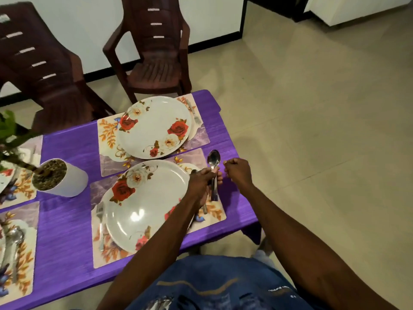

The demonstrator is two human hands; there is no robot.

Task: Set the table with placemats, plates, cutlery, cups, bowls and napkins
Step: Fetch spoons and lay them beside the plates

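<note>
From the head view, the left hand (201,182) grips a spoon (213,166) upright by its handle just beyond the right edge of the near plate (143,204), bowl end up, above that plate's placemat (212,211). The right hand (238,172) is curled into a fist just right of the spoon, holding nothing visible. A fork (101,222) lies left of the near plate on the purple desk (67,231); a second plate (154,126) sits behind it.

spoon (213,158): silver, in left hand (202,183) grip
plate (143,204) left of grip: white, red/cream roses
placemat (214,211) under grip: cream, orange leaves
table (67,220): purple
</note>
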